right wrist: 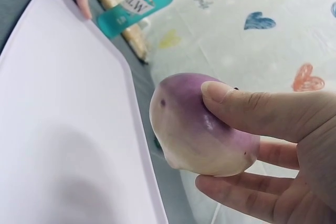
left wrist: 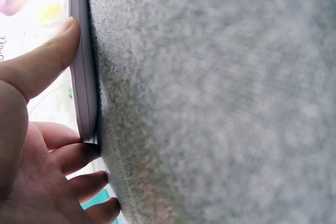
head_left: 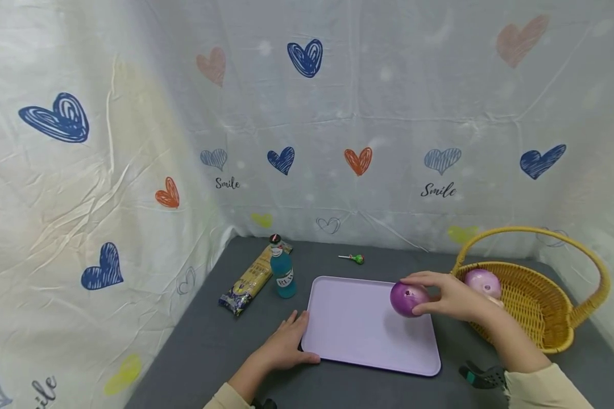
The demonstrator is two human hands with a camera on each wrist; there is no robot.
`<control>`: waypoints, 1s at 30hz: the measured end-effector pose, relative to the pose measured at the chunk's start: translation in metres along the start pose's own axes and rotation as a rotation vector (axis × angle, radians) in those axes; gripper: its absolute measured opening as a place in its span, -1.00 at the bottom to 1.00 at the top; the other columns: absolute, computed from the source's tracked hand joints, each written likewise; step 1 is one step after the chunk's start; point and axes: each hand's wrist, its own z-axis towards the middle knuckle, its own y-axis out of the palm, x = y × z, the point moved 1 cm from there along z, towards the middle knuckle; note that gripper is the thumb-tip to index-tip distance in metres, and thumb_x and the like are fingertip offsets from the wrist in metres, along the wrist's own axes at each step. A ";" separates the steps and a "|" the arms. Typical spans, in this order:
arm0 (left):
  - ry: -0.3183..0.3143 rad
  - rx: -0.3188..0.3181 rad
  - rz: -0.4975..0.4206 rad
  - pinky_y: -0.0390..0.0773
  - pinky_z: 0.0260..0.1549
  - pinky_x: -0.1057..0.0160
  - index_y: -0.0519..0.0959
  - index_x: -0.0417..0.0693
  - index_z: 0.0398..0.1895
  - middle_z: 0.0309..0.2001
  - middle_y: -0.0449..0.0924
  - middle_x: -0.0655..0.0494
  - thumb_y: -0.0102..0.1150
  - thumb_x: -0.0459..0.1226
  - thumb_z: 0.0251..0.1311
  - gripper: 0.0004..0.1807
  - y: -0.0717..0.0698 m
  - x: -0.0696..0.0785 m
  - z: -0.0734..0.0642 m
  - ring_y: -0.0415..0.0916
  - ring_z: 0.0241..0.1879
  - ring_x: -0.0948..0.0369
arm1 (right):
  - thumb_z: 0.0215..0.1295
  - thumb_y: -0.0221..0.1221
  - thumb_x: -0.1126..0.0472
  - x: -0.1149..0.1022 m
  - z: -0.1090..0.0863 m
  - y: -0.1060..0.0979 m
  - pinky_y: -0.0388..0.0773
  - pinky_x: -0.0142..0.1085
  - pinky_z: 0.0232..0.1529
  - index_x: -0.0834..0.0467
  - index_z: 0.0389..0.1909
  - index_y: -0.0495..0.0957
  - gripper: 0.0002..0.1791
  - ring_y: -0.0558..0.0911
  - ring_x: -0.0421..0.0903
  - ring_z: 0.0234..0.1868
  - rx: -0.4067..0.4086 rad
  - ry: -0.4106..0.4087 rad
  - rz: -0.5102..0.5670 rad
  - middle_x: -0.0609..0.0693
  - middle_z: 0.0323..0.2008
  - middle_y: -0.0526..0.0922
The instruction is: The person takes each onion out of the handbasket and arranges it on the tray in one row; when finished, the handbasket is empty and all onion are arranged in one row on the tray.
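Observation:
My right hand (head_left: 449,294) holds a round purple-and-white turnip (head_left: 408,299) above the right part of a pale lilac tray (head_left: 358,324). In the right wrist view the thumb lies on the purple side of the turnip (right wrist: 197,129), with the other fingers around its far side and underneath. My left hand (head_left: 286,343) is at the tray's near left corner; its fingers are fairly straight along the left edge. In the left wrist view the left thumb touches the tray's rim (left wrist: 82,77), and the other fingertips reach down near the grey cloth.
At right stands a yellow wicker basket (head_left: 563,304) with a tall handle; a purple-pink round vegetable (head_left: 483,282) lies in it. Left of the tray are a blue bottle (head_left: 283,272), upright, and a yellow packet (head_left: 253,278). Behind the tray lies a green lollipop (head_left: 357,259).

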 end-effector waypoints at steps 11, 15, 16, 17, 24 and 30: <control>0.003 0.002 0.003 0.06 0.43 -0.36 0.06 -0.19 0.59 0.59 0.05 -0.13 0.45 0.20 0.02 0.21 -0.002 0.000 0.001 -0.13 0.59 -0.18 | 0.12 0.48 0.07 -0.004 0.020 0.014 0.71 -0.35 -0.13 0.22 0.23 0.57 -0.35 0.62 -0.03 0.10 -0.002 -0.013 0.021 0.21 0.19 0.60; -0.005 -0.003 -0.005 0.08 0.40 -0.40 0.07 -0.20 0.59 0.58 0.07 -0.15 0.46 0.20 0.00 0.22 -0.002 0.000 0.001 -0.11 0.58 -0.21 | 0.14 0.48 0.10 -0.004 0.026 0.020 0.72 -0.31 -0.13 0.25 0.24 0.56 -0.35 0.62 0.13 0.10 -0.016 -0.023 0.036 0.24 0.19 0.59; -0.008 -0.003 -0.009 0.08 0.40 -0.40 0.07 -0.20 0.59 0.58 0.06 -0.15 0.47 0.20 0.00 0.22 -0.002 0.000 0.000 -0.11 0.58 -0.22 | 0.15 0.47 0.10 -0.005 0.028 0.021 0.72 -0.30 -0.12 0.25 0.24 0.56 -0.35 0.62 0.16 0.11 -0.023 -0.022 0.045 0.25 0.20 0.58; -0.009 -0.002 -0.010 0.08 0.39 -0.41 0.07 -0.20 0.59 0.58 0.06 -0.15 0.47 0.19 0.00 0.22 -0.002 0.000 0.000 -0.12 0.58 -0.22 | 0.15 0.47 0.10 -0.006 0.029 0.023 0.72 -0.28 -0.11 0.25 0.25 0.55 -0.35 0.61 0.19 0.11 -0.026 -0.021 0.050 0.25 0.20 0.58; -0.014 0.010 -0.023 0.09 0.35 -0.47 0.08 -0.20 0.58 0.58 0.07 -0.17 0.48 0.18 0.00 0.21 -0.001 0.000 0.000 -0.11 0.57 -0.27 | 0.15 0.47 0.09 -0.012 0.042 0.035 0.72 -0.25 -0.09 0.20 0.26 0.56 -0.35 0.61 0.21 0.14 -0.024 -0.002 0.056 0.22 0.21 0.58; -0.021 0.016 -0.028 0.10 0.35 -0.47 0.08 -0.17 0.59 0.58 0.07 -0.16 0.48 0.19 -0.01 0.21 0.001 0.000 0.001 -0.10 0.57 -0.26 | 0.15 0.47 0.06 -0.013 0.050 0.050 0.73 -0.24 -0.09 0.17 0.25 0.56 -0.35 0.62 0.18 0.14 -0.024 0.016 0.076 0.20 0.21 0.59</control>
